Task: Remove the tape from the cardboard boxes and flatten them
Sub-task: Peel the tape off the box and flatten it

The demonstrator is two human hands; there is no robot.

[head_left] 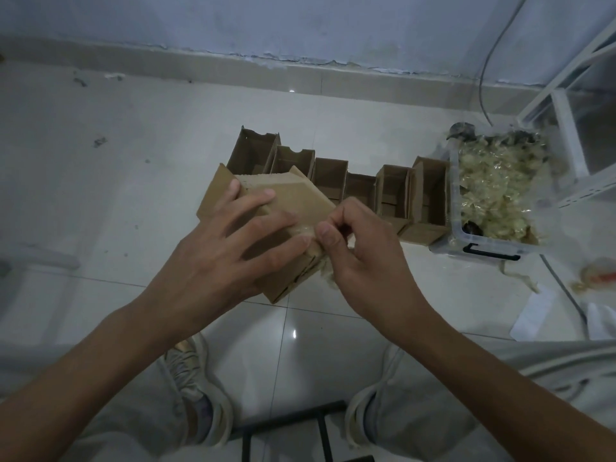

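I hold a small brown cardboard box [293, 198] in front of me above the tiled floor. My left hand [230, 248] grips it from the left, fingers spread over its top face. My right hand [360, 248] pinches a strip of clear yellowish tape [305, 232] at the box's right edge, thumb and curled fingers closed on it. More crumpled tape hangs below that hand. A row of several open cardboard boxes [333, 181] stands on the floor behind the held box.
A clear plastic bin [493, 201] full of crumpled tape sits at the right of the row. A white metal rack [566, 121] and a cable stand behind it. Tape scraps and paper lie on the floor at right. My feet and a black frame [300, 428] are below.
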